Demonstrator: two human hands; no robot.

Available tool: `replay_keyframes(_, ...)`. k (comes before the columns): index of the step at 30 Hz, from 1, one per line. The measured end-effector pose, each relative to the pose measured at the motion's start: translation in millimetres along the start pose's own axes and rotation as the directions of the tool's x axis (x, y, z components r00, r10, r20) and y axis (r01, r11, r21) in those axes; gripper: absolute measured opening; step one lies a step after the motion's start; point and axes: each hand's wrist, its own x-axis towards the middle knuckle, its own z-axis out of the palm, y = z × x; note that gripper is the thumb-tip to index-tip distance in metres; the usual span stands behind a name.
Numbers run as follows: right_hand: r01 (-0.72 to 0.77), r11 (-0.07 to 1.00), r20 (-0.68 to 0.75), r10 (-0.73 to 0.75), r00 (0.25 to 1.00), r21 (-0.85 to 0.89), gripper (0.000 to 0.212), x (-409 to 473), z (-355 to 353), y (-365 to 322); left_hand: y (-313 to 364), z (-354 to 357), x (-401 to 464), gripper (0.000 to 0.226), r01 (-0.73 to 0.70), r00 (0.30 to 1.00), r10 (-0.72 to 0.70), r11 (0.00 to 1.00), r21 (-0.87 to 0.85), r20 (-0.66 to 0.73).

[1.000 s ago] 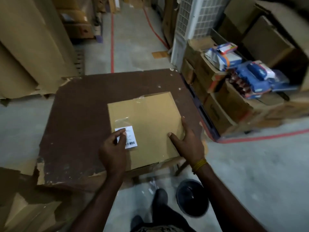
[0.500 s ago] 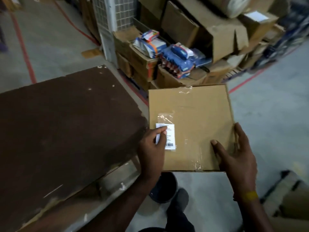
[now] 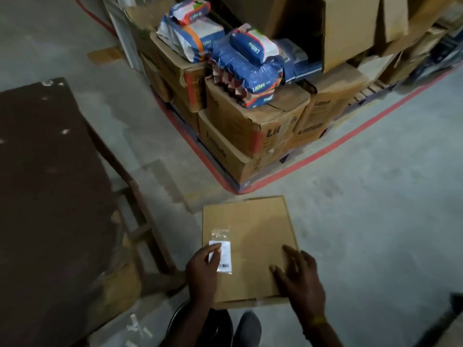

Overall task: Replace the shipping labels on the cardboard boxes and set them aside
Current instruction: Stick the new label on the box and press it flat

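A flat square cardboard box (image 3: 258, 226) is low over the concrete floor, to the right of the brown table (image 3: 45, 184). A white shipping label (image 3: 225, 257) with a barcode sits under clear tape near the box's left edge. My left hand (image 3: 201, 274) holds that left edge, with the thumb lying across the label. My right hand (image 3: 298, 279) lies on the near right corner with its fingers spread over the top; it is blurred. I cannot tell whether the box touches the floor.
Stacked cartons (image 3: 238, 131) topped with blue packets (image 3: 250, 61) stand on a pallet just beyond the box, bordered by a red floor line (image 3: 338, 144). A black round object (image 3: 200, 324) and my shoe (image 3: 248, 329) are below the box. Bare concrete stretches to the right.
The box was lifted off the table, carried right and lowered towards the floor. My right hand went from gripping the right edge to lying spread on top.
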Motion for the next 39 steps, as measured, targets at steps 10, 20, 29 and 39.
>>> replay_keyframes(10,0.187,0.978,0.313,-0.149,0.938,-0.096,0.070,231.3,210.5,129.1,-216.0,107.3,146.3,0.020,0.216,0.967,-0.222,0.975,-0.057,-0.128)
replay_keyframes(20,0.357,0.861,0.497,-0.146,0.855,-0.361,0.079,250.3,313.4,190.5,-314.0,102.2,152.2,0.018,0.345,0.925,-0.348,0.938,-0.047,-0.156)
replay_keyframes(29,-0.400,0.891,0.743,0.118,0.659,0.213,0.038,28.7,342.9,182.2,-339.1,54.2,-25.6,0.021,0.455,0.869,-0.441,0.890,0.013,-0.224)
replay_keyframes(39,-0.335,0.938,0.707,0.294,0.643,-0.086,0.027,-42.4,426.0,239.7,-452.8,12.0,-90.0,0.017,0.576,0.817,-0.574,0.808,0.121,-0.054)
